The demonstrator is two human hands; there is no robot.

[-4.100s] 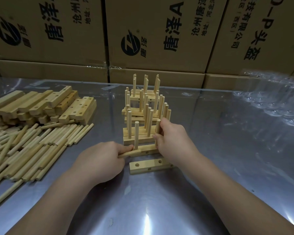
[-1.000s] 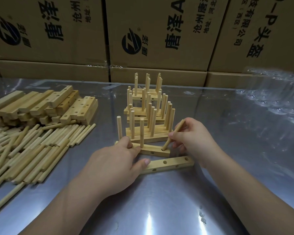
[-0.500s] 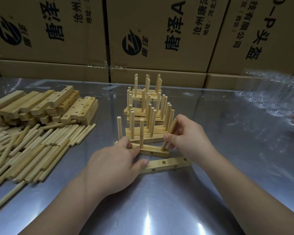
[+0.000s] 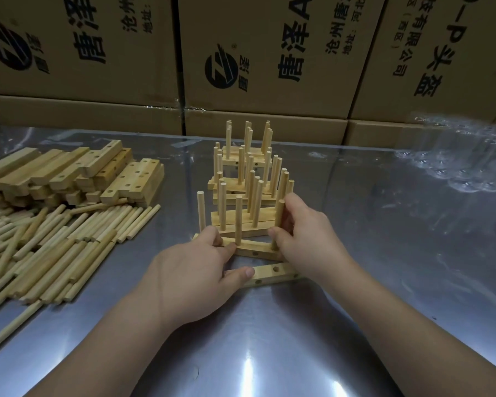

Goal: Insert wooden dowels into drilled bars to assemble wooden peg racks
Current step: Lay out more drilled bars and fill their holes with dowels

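Backdrop: brown cardboard cartons [image 4: 269, 53] with black print stand along the far edge.
Surface: shiny metal bench [image 4: 269, 353], with glare near the person.
Far left: pile of pale drilled wooden bars [image 4: 78, 173], not yet used.
Near left: heap of loose pale wooden dowels [image 4: 55, 242] lying flat, just in front of that pile.
Left hand: left hand [image 4: 189, 270] is spread, its fingertips pressing on the left part of the bar being filled, its thumb reaching to the left end of the spare bar.
Work piece: short pale drilled wooden bar [image 4: 255, 249] lies flat at centre with three pegs standing in it.
Behind it: stack of finished pale wooden peg racks [image 4: 246, 179], just beyond the work piece.
Peg in hand: pale round wooden dowel [image 4: 279, 222] stands upright in the right-end hole.
Right hand: right hand [image 4: 307, 236] pinches that dowel low down between thumb and fingers.
Spare: second pale drilled bar [image 4: 272, 272] lies nearest the person, its holes unfilled.
Far right: crumpled clear plastic sheet [image 4: 455, 156].
Change: a second ago this dowel leaned at an angle over the hole; now it stands straight.
Meaning: all three holes appear filled, so this rack seems nearly done; seating depth cannot be judged.
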